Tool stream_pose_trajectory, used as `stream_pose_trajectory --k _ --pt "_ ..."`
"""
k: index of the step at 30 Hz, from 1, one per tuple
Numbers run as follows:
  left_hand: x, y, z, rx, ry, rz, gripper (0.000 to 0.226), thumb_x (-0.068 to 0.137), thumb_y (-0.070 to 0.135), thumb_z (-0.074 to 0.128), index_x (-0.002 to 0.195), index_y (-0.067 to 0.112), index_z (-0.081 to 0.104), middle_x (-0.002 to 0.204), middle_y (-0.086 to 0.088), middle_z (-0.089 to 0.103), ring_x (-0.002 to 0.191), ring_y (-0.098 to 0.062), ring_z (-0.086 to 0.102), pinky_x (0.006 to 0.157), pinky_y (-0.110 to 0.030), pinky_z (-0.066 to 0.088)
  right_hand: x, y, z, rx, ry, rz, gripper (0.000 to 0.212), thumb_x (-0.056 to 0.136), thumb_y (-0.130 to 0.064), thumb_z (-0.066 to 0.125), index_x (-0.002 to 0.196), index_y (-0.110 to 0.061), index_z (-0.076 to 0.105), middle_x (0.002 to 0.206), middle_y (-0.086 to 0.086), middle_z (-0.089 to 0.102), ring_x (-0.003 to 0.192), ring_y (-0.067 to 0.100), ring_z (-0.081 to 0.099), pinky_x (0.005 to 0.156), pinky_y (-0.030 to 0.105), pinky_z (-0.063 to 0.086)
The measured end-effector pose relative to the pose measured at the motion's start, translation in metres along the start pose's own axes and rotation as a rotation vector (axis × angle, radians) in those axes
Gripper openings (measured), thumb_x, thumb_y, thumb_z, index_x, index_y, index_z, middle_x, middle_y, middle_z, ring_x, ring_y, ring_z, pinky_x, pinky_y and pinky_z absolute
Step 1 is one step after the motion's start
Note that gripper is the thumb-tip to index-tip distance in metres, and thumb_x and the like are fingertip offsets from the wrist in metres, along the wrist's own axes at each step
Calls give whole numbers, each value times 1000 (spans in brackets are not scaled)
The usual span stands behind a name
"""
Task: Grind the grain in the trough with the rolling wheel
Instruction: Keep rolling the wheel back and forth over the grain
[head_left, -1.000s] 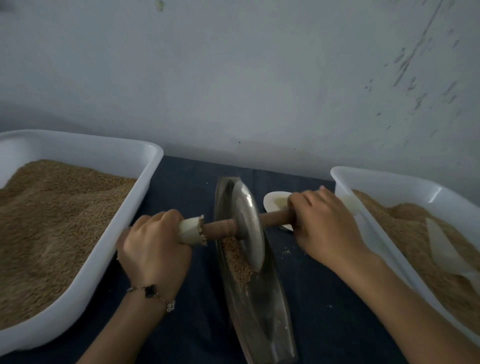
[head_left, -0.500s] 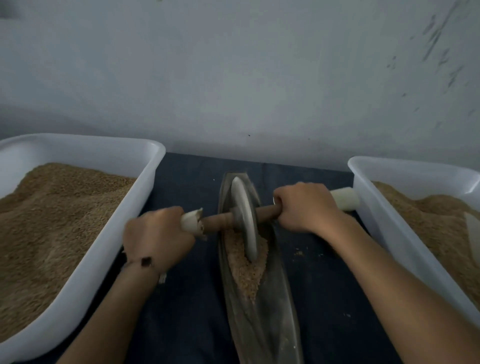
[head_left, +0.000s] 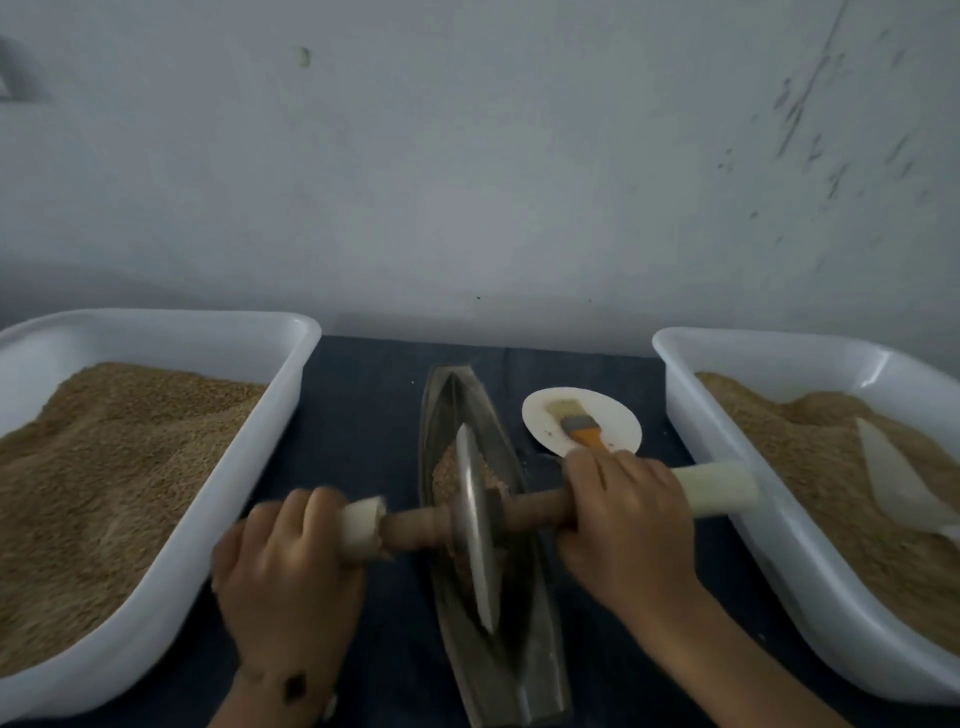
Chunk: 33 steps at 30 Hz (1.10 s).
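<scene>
On the bench we see a white tub (head_left: 156, 613) of grain at left. Our left hand (head_left: 288, 577) grips the wheel's axle (head_left: 415, 527); the metal wheel (head_left: 475, 525) stands in the grain-filled trough (head_left: 524, 670). Our right hand (head_left: 626, 519) grips the other end. Another tub (head_left: 769, 561) sits right.

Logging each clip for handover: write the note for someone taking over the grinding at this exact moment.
Left hand grips the white-capped left end of the axle; right hand grips the wooden axle right of the wheel.
The rolling wheel stands on edge in the metal trough, about mid-length.
Grain lies in the trough on the far side of the wheel and looks coarse, so grinding is under way, not done.
Left to do: keep rolling the wheel through the pile.
A brush lies on a white plate beside the trough.
</scene>
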<state>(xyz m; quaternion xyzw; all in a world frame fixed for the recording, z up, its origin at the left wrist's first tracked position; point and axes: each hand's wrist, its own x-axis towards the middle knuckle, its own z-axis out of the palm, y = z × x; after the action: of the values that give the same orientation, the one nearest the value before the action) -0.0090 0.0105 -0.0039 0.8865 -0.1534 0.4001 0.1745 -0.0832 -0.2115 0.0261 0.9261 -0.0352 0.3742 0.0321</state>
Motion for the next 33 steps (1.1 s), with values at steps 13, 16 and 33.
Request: stream_pose_trajectory --k 13,16,33 --pt "79 0 41 119 -381 87 16 73 17 70 70 18 54 68 1 60 67 -21 54 68 -31 33 76 37 56 48 -562 119 15 73 -30 53 66 -28 40 69 -8 48 67 18 47 58 31 31" --pt "95 3 48 201 -389 139 12 80 24 61 75 24 50 79 5 62 78 -18 56 70 -29 26 82 38 62 72 -630 168 10 75 -30 53 68 -27 46 72 -7 52 72 19 53 61 32 35" --pt "35 -23 20 2 -377 141 28 53 27 80 57 22 53 47 7 49 40 -13 44 41 -17 23 52 14 32 -77 -197 -126 35 57 -23 71 62 -22 36 59 -2 52 55 23 54 54 28 28"
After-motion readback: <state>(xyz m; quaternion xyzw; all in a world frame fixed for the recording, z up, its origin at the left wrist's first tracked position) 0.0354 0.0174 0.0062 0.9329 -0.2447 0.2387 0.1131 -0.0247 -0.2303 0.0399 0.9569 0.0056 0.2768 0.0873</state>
